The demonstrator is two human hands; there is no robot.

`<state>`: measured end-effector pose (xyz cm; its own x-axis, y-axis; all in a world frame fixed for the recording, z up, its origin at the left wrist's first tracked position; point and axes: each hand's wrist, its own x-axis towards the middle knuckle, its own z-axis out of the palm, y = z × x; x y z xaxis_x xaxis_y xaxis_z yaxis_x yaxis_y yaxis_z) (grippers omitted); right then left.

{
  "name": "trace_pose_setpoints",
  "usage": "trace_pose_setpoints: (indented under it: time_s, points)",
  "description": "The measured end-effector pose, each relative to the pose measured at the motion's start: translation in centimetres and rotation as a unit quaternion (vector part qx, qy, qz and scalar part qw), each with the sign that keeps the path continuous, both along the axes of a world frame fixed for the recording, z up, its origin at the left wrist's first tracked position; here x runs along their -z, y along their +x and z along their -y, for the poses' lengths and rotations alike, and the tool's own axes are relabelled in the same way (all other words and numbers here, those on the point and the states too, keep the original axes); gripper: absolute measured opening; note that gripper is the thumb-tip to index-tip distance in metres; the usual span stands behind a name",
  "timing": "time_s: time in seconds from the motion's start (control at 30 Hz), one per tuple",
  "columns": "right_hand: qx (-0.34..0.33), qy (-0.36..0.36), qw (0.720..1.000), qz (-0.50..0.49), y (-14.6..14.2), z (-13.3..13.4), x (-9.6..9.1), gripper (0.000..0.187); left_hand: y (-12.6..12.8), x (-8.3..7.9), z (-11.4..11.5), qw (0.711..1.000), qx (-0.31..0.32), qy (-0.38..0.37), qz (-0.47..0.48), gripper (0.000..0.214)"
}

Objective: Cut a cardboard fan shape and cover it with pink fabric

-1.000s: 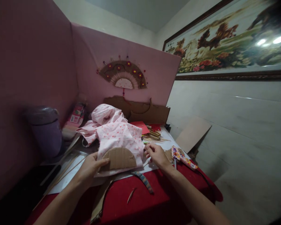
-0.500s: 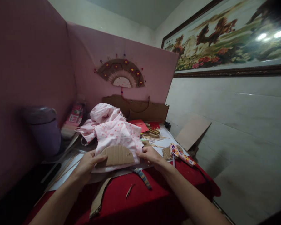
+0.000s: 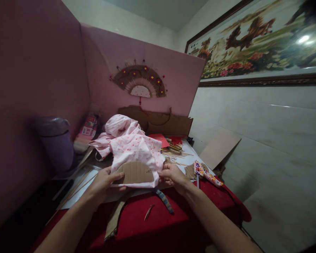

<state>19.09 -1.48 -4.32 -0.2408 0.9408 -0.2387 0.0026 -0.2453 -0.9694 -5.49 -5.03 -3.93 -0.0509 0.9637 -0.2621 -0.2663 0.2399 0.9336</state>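
A half-round piece of brown cardboard (image 3: 136,172) lies on a pink dotted cloth (image 3: 133,146) at the table's middle. My left hand (image 3: 103,183) pinches the cardboard's left end together with the cloth under it, thumb on top. My right hand (image 3: 173,175) grips the cloth's right edge beside the cardboard, fingers curled. Both hands hold the cloth's near edge just above the red table cover (image 3: 158,225).
A flowered glue gun (image 3: 206,174) lies right of my right hand. A striped strip (image 3: 164,201) and cardboard offcut (image 3: 115,218) lie on the red cover. Sticks (image 3: 173,149), red paper, cardboard sheets and a purple bin (image 3: 56,142) stand behind; a fan decoration (image 3: 140,82) hangs on the pink board.
My right hand has moved left from the table onto the cloth's right edge and closed on it. The cloth's near edge with the cardboard has lifted slightly. My left hand kept its hold.
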Motion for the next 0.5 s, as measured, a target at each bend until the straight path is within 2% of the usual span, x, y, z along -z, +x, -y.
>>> trace_pose_setpoints:
  time_s: [0.1,0.17,0.27,0.5]
  points:
    - [-0.004,-0.034,0.998,-0.049,0.0,0.6,-0.4,0.033,-0.1,-0.1,0.0,1.0,-0.011,-0.008,0.004,0.04]
    - [0.023,-0.037,0.998,-0.055,0.1,0.9,-0.4,0.037,-0.2,0.1,-0.1,1.0,-0.014,-0.009,-0.008,0.04]
    - [0.066,-0.011,0.998,-0.021,0.5,1.1,0.0,0.039,-0.4,0.4,-0.3,1.0,-0.014,-0.007,-0.022,0.037]
    - [0.048,0.035,0.994,0.091,1.3,0.8,0.9,0.042,-0.4,0.3,-0.2,0.999,-0.016,-0.019,-0.023,0.036]
